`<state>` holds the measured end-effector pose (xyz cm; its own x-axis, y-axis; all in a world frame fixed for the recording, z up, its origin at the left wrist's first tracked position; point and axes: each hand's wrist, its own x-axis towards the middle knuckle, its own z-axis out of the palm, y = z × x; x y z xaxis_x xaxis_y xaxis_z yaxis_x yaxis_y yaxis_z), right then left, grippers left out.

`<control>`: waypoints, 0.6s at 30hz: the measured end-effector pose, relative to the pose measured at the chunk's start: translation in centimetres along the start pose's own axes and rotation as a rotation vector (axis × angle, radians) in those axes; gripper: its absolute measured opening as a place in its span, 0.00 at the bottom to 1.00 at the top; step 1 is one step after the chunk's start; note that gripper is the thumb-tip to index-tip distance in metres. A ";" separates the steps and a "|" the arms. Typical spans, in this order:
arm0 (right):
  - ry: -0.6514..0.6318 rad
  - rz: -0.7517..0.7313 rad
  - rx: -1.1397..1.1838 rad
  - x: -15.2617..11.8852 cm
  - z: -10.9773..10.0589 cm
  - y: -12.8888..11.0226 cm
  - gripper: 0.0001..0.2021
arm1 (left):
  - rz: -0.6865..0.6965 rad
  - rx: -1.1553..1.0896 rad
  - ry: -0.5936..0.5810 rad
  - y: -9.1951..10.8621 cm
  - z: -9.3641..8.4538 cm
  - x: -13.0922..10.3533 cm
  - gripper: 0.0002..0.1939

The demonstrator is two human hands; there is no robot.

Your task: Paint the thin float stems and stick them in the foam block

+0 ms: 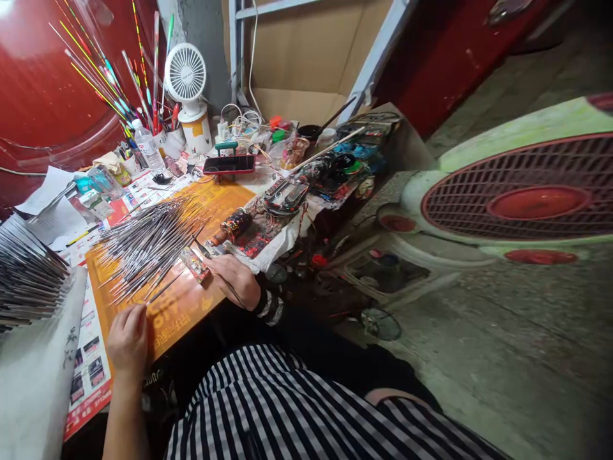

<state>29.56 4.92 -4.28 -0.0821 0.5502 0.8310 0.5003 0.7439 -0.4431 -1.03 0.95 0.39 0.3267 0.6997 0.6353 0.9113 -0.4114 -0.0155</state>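
Observation:
My left hand [128, 338] rests at the front edge of the orange mat [179, 319], its fingers pinched on one end of a thin dark stick [166, 287]. That stick slants up and right toward a small paint-stained block [195, 265]. Beside the block, my right hand [234, 278] is closed around a slim brush-like tool with a brown handle [225, 285]; its dark tip points away from me. Just beyond both hands lies a loose pile of thin grey sticks [148, 239], pointed like fishing float stems.
More dark sticks [29, 281] stand bundled on a white cloth [38, 377] at left. A phone [228, 165], a small white fan [186, 73], a water bottle [148, 147] and a paint-covered jar [236, 222] sit behind. A large floor fan [536, 191] stands right.

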 end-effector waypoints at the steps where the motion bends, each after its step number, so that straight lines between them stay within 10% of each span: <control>1: -0.021 0.006 -0.014 0.1 0.2 0.0 0.24 | 0.007 0.009 0.003 -0.1 0.0 -0.1 0.08; 18: -0.062 0.048 -0.099 0.0 0.8 0.1 0.25 | 0.073 -0.038 0.066 0.3 0.0 0.8 0.09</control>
<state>28.96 5.27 -4.61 -0.1078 0.6090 0.7858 0.5875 0.6766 -0.4438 -0.51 1.38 0.87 0.3736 0.6272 0.6833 0.8752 -0.4825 -0.0356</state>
